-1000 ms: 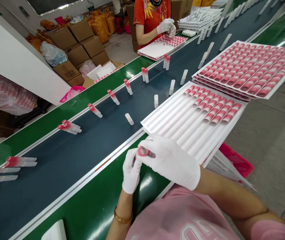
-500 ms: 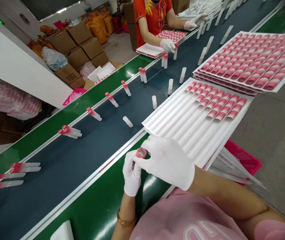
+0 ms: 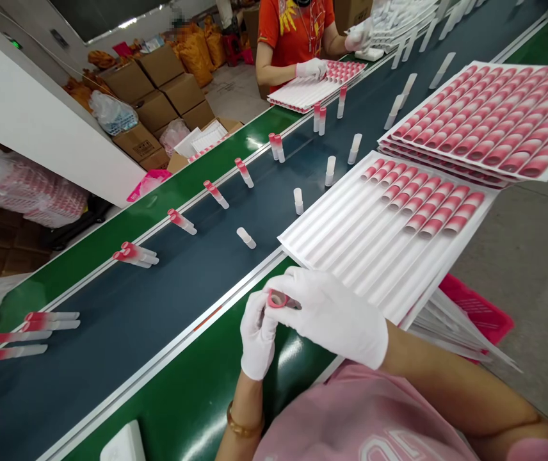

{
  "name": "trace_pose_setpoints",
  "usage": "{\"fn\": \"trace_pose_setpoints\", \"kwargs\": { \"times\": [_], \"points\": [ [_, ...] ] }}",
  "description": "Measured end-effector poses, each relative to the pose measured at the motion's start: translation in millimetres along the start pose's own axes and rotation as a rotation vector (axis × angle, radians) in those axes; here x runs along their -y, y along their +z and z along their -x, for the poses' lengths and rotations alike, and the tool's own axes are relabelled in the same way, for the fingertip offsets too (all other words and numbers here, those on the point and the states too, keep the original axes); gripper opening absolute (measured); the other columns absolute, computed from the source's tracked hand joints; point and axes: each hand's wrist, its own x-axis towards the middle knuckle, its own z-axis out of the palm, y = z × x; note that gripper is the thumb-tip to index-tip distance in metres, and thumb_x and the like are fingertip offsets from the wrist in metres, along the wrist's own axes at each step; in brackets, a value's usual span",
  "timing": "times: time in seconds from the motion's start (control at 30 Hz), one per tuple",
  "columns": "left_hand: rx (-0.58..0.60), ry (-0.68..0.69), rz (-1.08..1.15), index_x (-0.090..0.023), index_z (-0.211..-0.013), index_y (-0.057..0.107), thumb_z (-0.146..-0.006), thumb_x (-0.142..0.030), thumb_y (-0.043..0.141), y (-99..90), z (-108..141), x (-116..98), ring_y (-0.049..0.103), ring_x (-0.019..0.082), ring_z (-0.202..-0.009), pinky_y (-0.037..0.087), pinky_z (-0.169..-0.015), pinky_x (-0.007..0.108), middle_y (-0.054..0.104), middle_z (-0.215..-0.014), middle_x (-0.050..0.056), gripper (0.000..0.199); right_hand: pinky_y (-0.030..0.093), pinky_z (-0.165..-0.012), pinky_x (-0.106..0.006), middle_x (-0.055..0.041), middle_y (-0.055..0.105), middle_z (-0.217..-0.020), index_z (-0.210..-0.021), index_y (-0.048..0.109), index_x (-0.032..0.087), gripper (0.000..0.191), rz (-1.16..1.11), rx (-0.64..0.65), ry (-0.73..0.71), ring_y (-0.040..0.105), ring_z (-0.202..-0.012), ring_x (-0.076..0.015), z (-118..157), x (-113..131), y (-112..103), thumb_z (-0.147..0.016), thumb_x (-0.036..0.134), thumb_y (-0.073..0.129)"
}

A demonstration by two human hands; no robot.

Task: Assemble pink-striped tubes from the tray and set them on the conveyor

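Note:
Both hands wear white gloves and meet over the green table edge. My right hand (image 3: pixel 329 314) pinches a pink-rimmed tube (image 3: pixel 277 299), its round end facing up. My left hand (image 3: pixel 258 336) is closed right beside and below that tube; what its fingers grip is hidden. Just beyond my right hand lies a ridged white tray (image 3: pixel 341 243), with short pink-and-white tubes (image 3: pixel 420 203) in the far part of its grooves. Behind it, a stack of fuller trays (image 3: pixel 490 121) rests at the right.
A dark conveyor belt (image 3: pixel 197 282) runs diagonally, carrying white tubes (image 3: pixel 246 238) and pink-and-white tubes (image 3: pixel 182 221). Across it, a person in orange (image 3: pixel 298 38) has gloved hands at another tray (image 3: pixel 298 93). A pink basket (image 3: pixel 478 307) sits below the near tray.
The co-worker's hand has moved from a tube on the belt back to their tray. My hands have shifted slightly, still around the pink-rimmed tube.

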Motion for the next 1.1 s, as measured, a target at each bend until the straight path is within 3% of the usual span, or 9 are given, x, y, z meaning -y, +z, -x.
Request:
{"fn": "trace_pose_setpoints", "kwargs": {
  "times": [0.27,0.4,0.53,0.67,0.8,0.9,1.0,1.03,1.1],
  "points": [
    [-0.026,-0.056,0.082,-0.025,-0.106,0.074,-0.085,-0.037,0.073,9.2,-4.5,-12.0,0.065,0.022,-0.093,0.054,-0.083,0.033,0.068,-0.103,0.006,0.025,0.030,-0.059,-0.024,0.0046,0.044,-0.070,-0.070,0.051,0.017,0.021,-0.044,-0.039,0.045,0.042,-0.062,-0.0086,-0.1,-5.4,5.5,-0.088,0.014,0.062],
    [-0.039,-0.193,0.180,-0.026,-0.118,0.067,-0.071,-0.017,0.079,15.3,-6.2,-21.6,0.065,0.024,-0.102,0.055,-0.083,0.032,0.068,-0.115,0.005,0.049,0.035,-0.064,-0.023,0.0056,0.052,-0.074,-0.077,0.060,0.020,0.013,-0.101,-0.011,0.078,0.049,-0.069,-0.0091,-2.9,-9.5,4.8,-0.087,0.012,0.063],
    [0.055,-0.249,0.316,-0.028,-0.131,0.056,-0.065,-0.007,0.072,16.1,-7.3,-29.8,0.066,0.024,-0.100,0.055,-0.080,0.033,0.066,-0.122,0.006,0.071,0.038,-0.067,-0.023,0.0075,0.059,-0.074,-0.072,0.063,0.022,0.019,-0.193,-0.016,0.138,0.053,-0.071,-0.0097,-4.2,-15.6,4.9,-0.090,0.016,0.059],
    [0.168,-0.173,-0.038,-0.027,-0.125,0.062,-0.085,-0.018,0.065,6.4,-14.3,-41.0,0.061,0.024,-0.111,0.049,-0.095,0.037,0.064,-0.126,0.007,0.041,0.039,-0.060,-0.022,0.0081,0.054,-0.068,-0.075,0.063,0.025,0.015,-0.230,-0.058,0.244,0.051,-0.066,-0.0106,-8.9,-24.0,11.4,-0.089,0.028,0.065],
    [0.254,0.007,-0.467,-0.024,-0.114,0.067,-0.097,-0.030,0.054,-9.5,-25.6,-42.9,0.062,0.021,-0.097,0.047,-0.088,0.035,0.069,-0.108,0.006,0.022,0.042,-0.063,-0.023,0.0066,0.056,-0.073,-0.081,0.064,0.028,0.020,-0.147,-0.054,0.141,0.053,-0.068,-0.0117,-18.8,-26.7,32.5,-0.098,0.036,0.056],
    [0.189,0.114,-0.688,-0.023,-0.099,0.071,-0.094,-0.035,0.059,-39.8,-50.3,-30.5,0.061,0.023,-0.092,0.046,-0.086,0.035,0.069,-0.096,0.005,0.017,0.049,-0.073,-0.026,0.0045,0.061,-0.087,-0.108,0.065,0.033,0.016,-0.103,-0.010,0.075,0.059,-0.077,-0.0139,-24.8,-32.9,48.6,-0.099,0.035,0.051],
    [-0.165,0.000,-0.821,-0.021,-0.081,0.072,-0.084,-0.041,0.069,-103.1,-98.4,-11.0,0.061,0.025,-0.093,0.046,-0.085,0.034,0.067,-0.095,0.006,0.020,0.056,-0.082,-0.030,0.0002,0.063,-0.103,-0.142,0.046,0.032,0.050,-0.171,0.013,0.058,0.064,-0.083,-0.0158,-20.6,-57.3,53.9,-0.093,0.036,0.056],
    [-0.367,-0.083,-0.810,-0.020,-0.082,0.071,-0.082,-0.041,0.070,-129.5,-118.2,-3.9,0.061,0.024,-0.093,0.047,-0.085,0.033,0.066,-0.098,0.007,0.021,0.058,-0.082,-0.031,-0.0014,0.063,-0.104,-0.144,0.045,0.030,0.055,-0.190,-0.026,0.086,0.066,-0.083,-0.0170,-16.1,-69.6,52.7,-0.091,0.039,0.058],
    [-0.490,-0.174,-0.803,-0.015,-0.095,0.070,-0.086,-0.037,0.061,-181.9,-158.3,10.4,0.062,0.024,-0.089,0.048,-0.083,0.035,0.066,-0.097,0.009,0.025,0.061,-0.081,-0.032,-0.0039,0.065,-0.101,-0.135,0.054,0.029,0.051,-0.189,-0.164,0.179,0.068,-0.085,-0.0205,-3.5,-96.1,46.7,-0.087,0.044,0.060]
  ]
}}
